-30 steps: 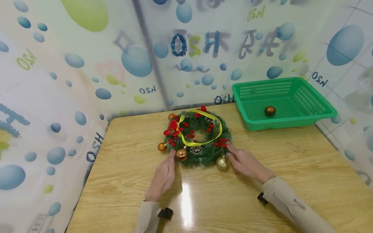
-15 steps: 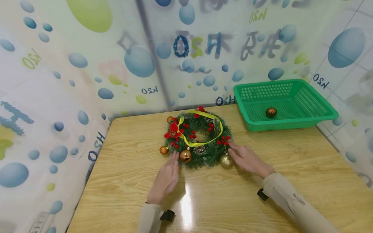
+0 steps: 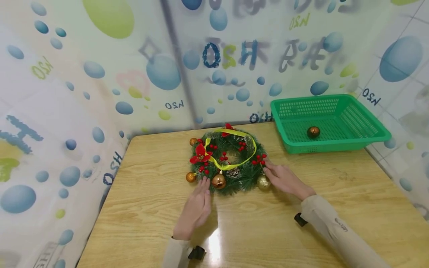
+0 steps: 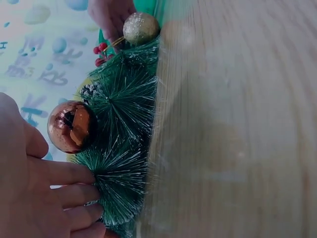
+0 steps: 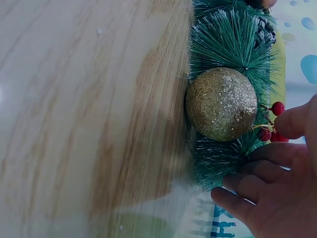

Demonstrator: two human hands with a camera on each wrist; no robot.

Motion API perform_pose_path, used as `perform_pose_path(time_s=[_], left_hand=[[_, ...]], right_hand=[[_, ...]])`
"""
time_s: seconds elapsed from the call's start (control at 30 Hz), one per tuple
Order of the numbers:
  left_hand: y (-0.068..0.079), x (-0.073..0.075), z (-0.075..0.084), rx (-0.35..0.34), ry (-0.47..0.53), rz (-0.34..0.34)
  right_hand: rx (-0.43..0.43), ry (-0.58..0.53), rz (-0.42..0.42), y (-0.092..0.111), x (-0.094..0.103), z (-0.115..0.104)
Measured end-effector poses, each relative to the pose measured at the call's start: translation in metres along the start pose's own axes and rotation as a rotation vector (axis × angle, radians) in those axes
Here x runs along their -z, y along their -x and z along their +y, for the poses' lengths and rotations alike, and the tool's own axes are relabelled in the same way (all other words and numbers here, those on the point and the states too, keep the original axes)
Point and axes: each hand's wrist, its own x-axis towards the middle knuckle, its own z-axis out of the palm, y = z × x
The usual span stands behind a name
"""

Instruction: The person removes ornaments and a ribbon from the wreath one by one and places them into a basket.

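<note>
While a wreath lies on the table, the left hand and right hand touch its near left and right sides, nearly straight-fingered, gripping nothing. Probably light and springy, it suits holding by the greenery, sparing likely fragile baubles.

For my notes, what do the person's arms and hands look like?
The left hand and right hand are bare. The left sleeve and right sleeve are beige; the right one has small dark lettering. A black block shows beside each sleeve.
</note>
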Motion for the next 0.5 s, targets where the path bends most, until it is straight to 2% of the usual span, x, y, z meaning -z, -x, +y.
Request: perform_pose_path(time_s=[0.23, 0.5], left_hand=[[0.007, 0.001, 0.005, 0.019, -0.028, 0.012], [0.006, -0.005, 0.013, 0.023, -0.007, -0.017]], right_hand=[[-0.011, 0.002, -0.022, -0.011, 0.0, -0.004], [-0.065, 0.002, -0.052, -0.017, 0.007, -0.002]])
